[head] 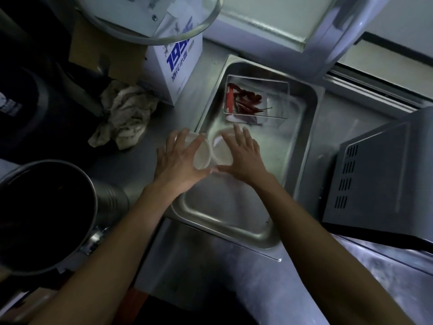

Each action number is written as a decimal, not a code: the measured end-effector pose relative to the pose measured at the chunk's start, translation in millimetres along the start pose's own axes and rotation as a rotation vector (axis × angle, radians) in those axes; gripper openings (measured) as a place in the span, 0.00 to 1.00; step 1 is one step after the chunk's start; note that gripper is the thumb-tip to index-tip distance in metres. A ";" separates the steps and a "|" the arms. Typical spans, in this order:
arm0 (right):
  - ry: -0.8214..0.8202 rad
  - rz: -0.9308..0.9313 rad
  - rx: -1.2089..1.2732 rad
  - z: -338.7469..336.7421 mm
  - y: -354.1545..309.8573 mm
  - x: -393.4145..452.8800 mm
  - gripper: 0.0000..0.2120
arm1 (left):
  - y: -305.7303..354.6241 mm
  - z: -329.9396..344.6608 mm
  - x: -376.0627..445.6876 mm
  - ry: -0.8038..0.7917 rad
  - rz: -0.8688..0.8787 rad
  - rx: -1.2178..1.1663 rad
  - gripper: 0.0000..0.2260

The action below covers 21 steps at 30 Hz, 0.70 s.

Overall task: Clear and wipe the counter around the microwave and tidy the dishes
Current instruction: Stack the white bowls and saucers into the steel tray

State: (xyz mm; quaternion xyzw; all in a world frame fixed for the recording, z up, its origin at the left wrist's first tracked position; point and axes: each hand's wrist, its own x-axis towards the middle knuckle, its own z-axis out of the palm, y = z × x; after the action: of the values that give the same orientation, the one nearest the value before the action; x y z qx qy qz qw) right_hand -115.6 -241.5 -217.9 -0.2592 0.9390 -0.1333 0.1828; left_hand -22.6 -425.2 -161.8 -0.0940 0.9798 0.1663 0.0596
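Observation:
Two small white dishes sit side by side over the near-left part of a steel tray. My left hand holds the left dish, fingers spread around its far rim and thumb at its near edge. My right hand covers the right dish with fingers spread, thumb at its near rim. A clear box of dried red chillies lies at the tray's far end. The dark microwave stands to the right. A crumpled cloth lies on the counter to the left.
A large steel pot stands at the near left. A white carton with blue print and a cardboard box are behind the cloth. A glass bowl rim hangs at the top left. A window frame runs along the back.

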 end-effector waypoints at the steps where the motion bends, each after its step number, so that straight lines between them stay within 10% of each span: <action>1: 0.016 0.008 0.001 -1.4 3.6 -8.3 0.47 | 2.8 0.3 2.0 -0.009 0.000 -0.007 0.41; 21: 0.261 0.297 0.270 -21.5 40.4 -88.1 0.30 | 74.4 55.8 74.7 -0.178 0.185 0.028 0.44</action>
State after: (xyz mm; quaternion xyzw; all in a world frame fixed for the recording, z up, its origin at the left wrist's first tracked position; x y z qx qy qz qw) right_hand -71.7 -157.5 -188.4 -0.0721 0.9560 -0.2619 0.1104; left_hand -105.9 -349.7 -201.7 0.0126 0.9773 0.1652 0.1320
